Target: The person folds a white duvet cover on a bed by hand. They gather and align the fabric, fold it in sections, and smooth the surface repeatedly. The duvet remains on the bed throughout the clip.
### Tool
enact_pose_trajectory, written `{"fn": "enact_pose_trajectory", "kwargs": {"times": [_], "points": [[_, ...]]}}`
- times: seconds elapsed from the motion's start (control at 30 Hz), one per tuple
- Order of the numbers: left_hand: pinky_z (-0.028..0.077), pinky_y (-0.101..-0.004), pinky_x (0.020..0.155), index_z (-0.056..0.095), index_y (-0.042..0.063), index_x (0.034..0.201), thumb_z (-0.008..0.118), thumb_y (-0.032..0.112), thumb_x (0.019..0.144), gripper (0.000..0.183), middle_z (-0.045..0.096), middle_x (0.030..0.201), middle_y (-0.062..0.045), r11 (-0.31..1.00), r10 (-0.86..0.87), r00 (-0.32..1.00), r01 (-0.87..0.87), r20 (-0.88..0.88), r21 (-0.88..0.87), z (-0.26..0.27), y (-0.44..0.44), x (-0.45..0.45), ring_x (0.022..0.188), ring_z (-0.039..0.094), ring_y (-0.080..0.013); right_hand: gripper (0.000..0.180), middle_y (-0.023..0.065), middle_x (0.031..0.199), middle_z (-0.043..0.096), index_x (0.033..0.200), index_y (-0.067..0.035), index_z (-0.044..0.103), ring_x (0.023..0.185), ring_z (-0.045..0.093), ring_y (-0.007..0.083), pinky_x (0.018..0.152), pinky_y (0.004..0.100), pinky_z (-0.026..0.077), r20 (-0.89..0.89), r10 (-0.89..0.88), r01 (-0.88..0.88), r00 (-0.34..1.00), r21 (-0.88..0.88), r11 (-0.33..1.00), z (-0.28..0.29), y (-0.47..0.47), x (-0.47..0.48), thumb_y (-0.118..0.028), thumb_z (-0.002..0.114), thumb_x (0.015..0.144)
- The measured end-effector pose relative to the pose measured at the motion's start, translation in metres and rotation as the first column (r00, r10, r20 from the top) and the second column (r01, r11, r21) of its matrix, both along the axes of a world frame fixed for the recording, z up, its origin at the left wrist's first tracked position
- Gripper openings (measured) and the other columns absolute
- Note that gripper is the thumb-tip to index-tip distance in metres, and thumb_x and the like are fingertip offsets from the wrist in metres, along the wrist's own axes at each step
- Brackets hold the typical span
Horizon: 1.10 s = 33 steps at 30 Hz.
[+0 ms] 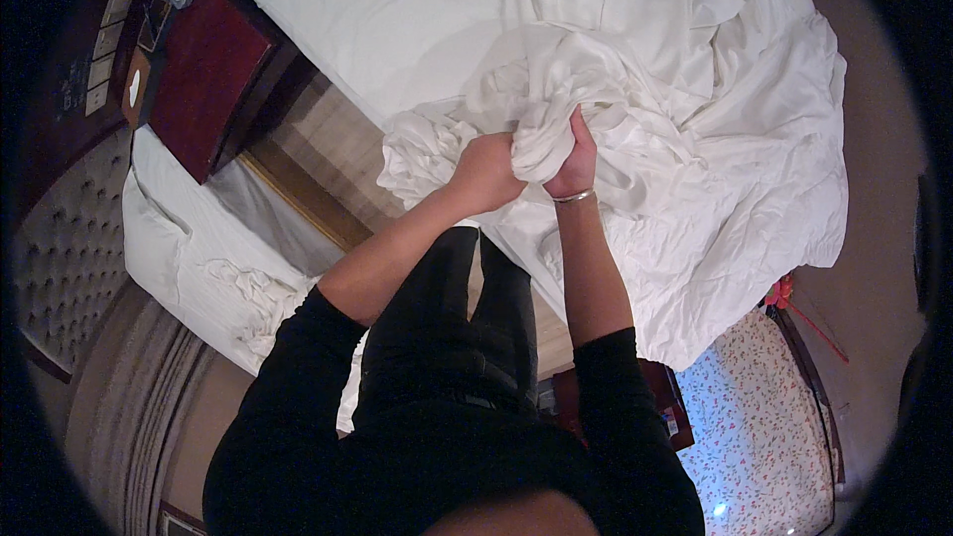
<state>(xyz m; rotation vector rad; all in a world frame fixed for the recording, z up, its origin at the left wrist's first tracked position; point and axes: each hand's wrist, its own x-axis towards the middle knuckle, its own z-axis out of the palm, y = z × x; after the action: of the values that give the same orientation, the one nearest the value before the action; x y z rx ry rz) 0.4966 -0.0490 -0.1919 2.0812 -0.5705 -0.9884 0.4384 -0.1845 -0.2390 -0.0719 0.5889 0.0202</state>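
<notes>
A large white bed cover (715, 156) lies crumpled over the near right side of a bed (417, 30). My left hand (488, 173) is closed around a bunched roll of this fabric, its knuckles up. On the other side of the same bunch, my right hand (577, 164) grips the cloth with the thumb pointing away from me. A silver bangle (573, 196) circles the right wrist. Loose folds spill left of my left hand and hang over the bed's edge. The fingers under the fabric are hidden.
A dark red nightstand (216, 67) stands left, with a tissue box (140, 89) on it. Behind it is a tufted headboard (71, 253). A second white bed (171, 253) lies at lower left, near a grey curtain (126, 394). A floral-patterned surface (759, 417) is at lower right.
</notes>
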Motion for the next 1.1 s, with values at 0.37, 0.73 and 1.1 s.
{"fn": "enact_pose_trajectory", "kwargs": {"times": [0.37,0.73,1.1], "points": [[0.044,-0.0350,0.091,0.048,-0.003,0.124,0.071,0.008,0.062,0.068,0.059,0.114,-0.014,0.929,0.259,0.599,-0.369,-0.758,0.026,0.045,0.027,0.058,0.107,0.057,-0.0270,0.051,0.0088,0.125,0.052,0.127,0.001,0.045,0.107,0.053,0.0181,0.092,0.0311,0.044,-0.215,0.274,-0.327,0.937,-0.267,0.907,0.011,-0.015,0.031,-0.036,0.051,0.093],[0.040,-0.0438,0.100,0.037,-0.007,0.131,0.056,0.017,0.062,0.075,0.051,0.122,-0.025,0.690,0.200,0.251,-0.722,-0.947,-0.045,0.049,0.031,0.053,0.110,0.052,-0.0391,0.052,0.0033,0.114,0.049,0.126,-0.004,0.043,0.098,0.045,0.0179,0.091,0.0300,0.037,-0.081,0.359,-0.366,0.930,-0.295,0.883,-0.012,0.026,-0.053,-0.040,0.051,0.089],[0.033,-0.0452,0.106,0.034,-0.007,0.133,0.057,0.024,0.059,0.084,0.044,0.131,-0.025,0.906,0.136,0.444,-0.418,-0.885,-0.071,0.076,0.018,0.025,0.120,0.044,-0.0404,0.028,0.0051,0.107,0.062,0.106,-0.003,0.062,0.097,0.056,0.0116,0.084,0.0272,0.045,-0.056,-0.339,0.142,0.939,-0.835,0.532,0.099,0.016,-0.104,-0.025,0.049,0.095]]}}
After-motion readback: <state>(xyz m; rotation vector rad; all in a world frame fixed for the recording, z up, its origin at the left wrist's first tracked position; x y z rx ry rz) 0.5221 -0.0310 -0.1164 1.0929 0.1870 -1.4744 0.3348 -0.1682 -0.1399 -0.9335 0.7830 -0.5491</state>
